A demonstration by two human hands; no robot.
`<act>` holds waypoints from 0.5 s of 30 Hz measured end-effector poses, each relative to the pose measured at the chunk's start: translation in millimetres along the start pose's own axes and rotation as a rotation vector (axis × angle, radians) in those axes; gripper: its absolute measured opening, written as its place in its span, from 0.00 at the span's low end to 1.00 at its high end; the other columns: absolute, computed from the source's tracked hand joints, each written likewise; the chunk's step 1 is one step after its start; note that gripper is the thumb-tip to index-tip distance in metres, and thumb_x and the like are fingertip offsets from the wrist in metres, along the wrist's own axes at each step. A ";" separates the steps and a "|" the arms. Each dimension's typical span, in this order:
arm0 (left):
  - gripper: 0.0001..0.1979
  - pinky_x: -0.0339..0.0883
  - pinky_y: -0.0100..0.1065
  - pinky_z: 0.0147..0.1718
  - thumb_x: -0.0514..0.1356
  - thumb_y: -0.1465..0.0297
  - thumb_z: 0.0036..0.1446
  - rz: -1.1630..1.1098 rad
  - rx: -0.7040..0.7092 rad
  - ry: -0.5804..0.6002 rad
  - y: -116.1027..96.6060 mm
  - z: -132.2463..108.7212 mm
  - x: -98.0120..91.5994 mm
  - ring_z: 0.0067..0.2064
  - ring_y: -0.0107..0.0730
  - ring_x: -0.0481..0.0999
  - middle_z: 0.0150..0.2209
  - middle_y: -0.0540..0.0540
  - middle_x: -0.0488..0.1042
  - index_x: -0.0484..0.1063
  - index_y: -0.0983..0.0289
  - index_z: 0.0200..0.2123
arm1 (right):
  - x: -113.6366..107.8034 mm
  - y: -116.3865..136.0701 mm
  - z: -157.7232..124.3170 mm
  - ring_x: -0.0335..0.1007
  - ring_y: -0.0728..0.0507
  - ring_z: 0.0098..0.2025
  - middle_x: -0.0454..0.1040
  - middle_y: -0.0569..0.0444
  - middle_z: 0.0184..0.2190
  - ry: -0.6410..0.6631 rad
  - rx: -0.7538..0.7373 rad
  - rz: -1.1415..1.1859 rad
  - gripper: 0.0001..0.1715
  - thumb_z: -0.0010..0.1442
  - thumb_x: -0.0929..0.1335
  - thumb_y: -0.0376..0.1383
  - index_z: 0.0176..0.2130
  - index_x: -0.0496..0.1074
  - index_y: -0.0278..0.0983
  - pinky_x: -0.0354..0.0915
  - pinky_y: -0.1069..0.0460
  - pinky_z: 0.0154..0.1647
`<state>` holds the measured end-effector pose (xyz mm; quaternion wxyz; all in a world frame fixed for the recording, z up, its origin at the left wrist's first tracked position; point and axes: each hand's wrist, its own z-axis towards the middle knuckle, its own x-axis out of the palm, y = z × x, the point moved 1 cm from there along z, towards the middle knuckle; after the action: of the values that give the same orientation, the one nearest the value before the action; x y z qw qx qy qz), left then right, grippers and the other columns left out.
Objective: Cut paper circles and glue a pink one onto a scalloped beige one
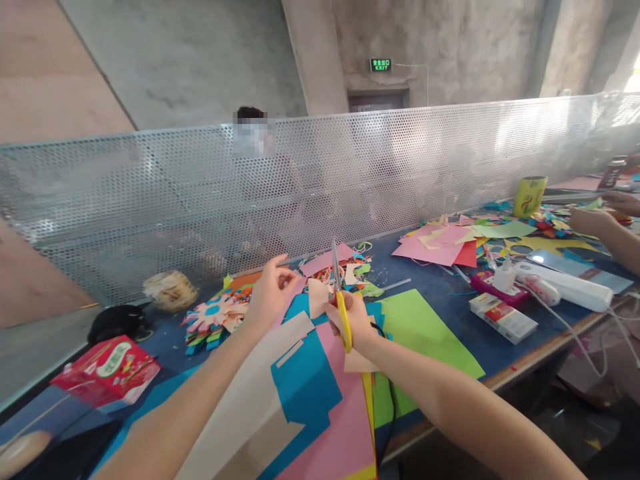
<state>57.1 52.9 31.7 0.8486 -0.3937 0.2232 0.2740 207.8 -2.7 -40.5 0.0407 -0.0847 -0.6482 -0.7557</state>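
Observation:
My right hand [353, 317] is closed round yellow-handled scissors [344, 320], their blades pointing up and away from me. A small peach piece of paper [318, 297] is at that hand's fingertips. To its left, my left hand [273, 290] has its fingers curled in a pinch at a pink strip of paper [291, 299]. Below both hands lie overlapping coloured sheets: a cut blue sheet [305, 377], a long pale sheet [240, 407] and a pink sheet [350, 413]. A green sheet [425, 333] lies to the right.
Stacked paper flowers [215, 313], a jar [171, 291] and a red box [107, 370] stand left. Paper scraps [357, 270] lie ahead, before a perforated metal screen [350, 173]. Rightward are a cigarette box [503, 318], a white power strip [565, 285] and another person's hands [593, 219].

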 end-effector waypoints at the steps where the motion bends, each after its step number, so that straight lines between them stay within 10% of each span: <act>1: 0.25 0.71 0.40 0.44 0.59 0.66 0.54 -0.008 -0.001 0.001 -0.7 14.0 4.4 0.38 0.38 0.78 0.35 0.56 0.78 0.61 0.66 0.55 | 0.5 0.1 -1.9 0.55 0.54 0.11 0.60 0.68 0.12 0.003 -0.005 -0.008 0.09 0.56 0.71 0.37 0.30 0.67 0.37 0.55 0.59 0.11; 8: 0.11 0.74 0.39 0.42 0.57 0.79 0.45 -0.002 0.038 0.135 -1.7 62.9 48.1 0.39 0.40 0.80 0.33 0.57 0.80 0.71 0.64 0.35 | -6.9 -2.6 1.1 0.64 0.53 0.19 0.70 0.61 0.23 -0.015 0.048 -0.125 0.09 0.59 0.70 0.38 0.35 0.71 0.34 0.64 0.57 0.19; 15: 0.10 0.68 0.46 0.53 0.52 0.70 0.57 0.071 0.166 0.042 -50.9 -5.4 -37.7 0.49 0.42 0.76 0.43 0.59 0.77 0.73 0.62 0.37 | -12.0 -3.8 5.3 0.73 0.43 0.45 0.72 0.48 0.49 0.029 0.072 -0.177 0.18 0.65 0.67 0.40 0.52 0.68 0.34 0.72 0.44 0.44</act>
<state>60.6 10.3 78.7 0.8632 -0.3195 0.2767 0.2762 219.3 2.5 -45.7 -0.0139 -0.0148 -0.6793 -0.7336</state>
